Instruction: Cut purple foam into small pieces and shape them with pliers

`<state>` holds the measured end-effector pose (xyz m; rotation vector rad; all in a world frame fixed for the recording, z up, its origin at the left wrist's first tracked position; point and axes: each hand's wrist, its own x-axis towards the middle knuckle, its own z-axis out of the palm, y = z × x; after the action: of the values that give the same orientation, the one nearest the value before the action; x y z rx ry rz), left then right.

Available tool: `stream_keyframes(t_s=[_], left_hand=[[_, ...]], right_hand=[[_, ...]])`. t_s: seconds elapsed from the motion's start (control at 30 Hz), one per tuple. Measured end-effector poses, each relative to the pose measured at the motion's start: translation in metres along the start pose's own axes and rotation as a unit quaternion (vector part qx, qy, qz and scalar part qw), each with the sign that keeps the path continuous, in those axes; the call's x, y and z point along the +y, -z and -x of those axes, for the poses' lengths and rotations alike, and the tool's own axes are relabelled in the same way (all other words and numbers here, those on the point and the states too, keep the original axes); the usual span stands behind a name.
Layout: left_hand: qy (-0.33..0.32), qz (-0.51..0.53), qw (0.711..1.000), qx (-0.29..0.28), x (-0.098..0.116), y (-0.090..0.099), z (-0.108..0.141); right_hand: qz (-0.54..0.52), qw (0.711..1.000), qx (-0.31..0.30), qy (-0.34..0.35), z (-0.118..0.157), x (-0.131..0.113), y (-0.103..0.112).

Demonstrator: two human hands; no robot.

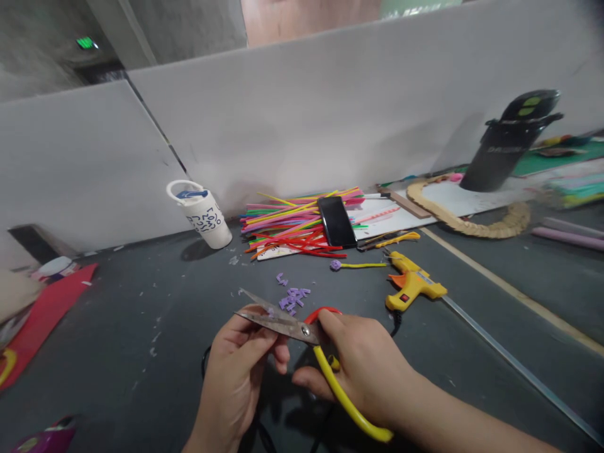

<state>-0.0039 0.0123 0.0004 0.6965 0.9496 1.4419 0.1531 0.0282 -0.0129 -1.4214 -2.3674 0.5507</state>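
Note:
My right hand [358,355] is closed on a pair of scissors [283,327] with one red and one yellow handle. Their blades are apart and point left, across the fingers of my left hand [240,362]. The left thumb and fingers are pinched together. A bit of purple [270,311] shows between the blades at those fingertips; most of it is hidden. Just beyond the scissors lies a small heap of purple cut pieces [293,299]. Past the heap is a yellow-green stem with a purple ball [335,265] on its end.
A yellow glue gun [415,283] with a long clear stick lies at right. Behind are colourful pipe cleaners [283,220], a black phone [337,221], a white cup [210,220], a curved tan strip [495,229] and a black bin [495,154]. Red sheet [51,314] lies left.

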Motion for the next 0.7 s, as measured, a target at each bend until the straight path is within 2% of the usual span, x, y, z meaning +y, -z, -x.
stream_keyframes(t_s=[0.27,0.43,0.5,0.6,0.7], left_hand=[[0.004,-0.017,1.000,0.001,-0.0002,0.0002,-0.0005],[0.007,-0.045,0.999,0.006,0.0010,-0.0006,0.0005],[0.006,-0.064,0.998,0.018,0.0011,-0.0013,0.0011],[-0.011,-0.132,0.990,0.044,-0.0005,-0.0019,0.0015],[-0.063,-0.283,0.957,0.026,-0.0045,-0.0011,0.0018]], right_hand=[[0.011,1.000,-0.017,-0.014,-0.0019,-0.0010,0.0008],[0.000,1.000,-0.005,-0.021,-0.0042,0.0017,-0.0001],[-0.040,0.998,0.003,-0.042,-0.0048,0.0035,-0.0006],[-0.155,0.986,0.011,-0.065,-0.0061,0.0054,0.0003],[-0.271,0.960,0.019,-0.068,-0.0081,0.0047,0.0045]])
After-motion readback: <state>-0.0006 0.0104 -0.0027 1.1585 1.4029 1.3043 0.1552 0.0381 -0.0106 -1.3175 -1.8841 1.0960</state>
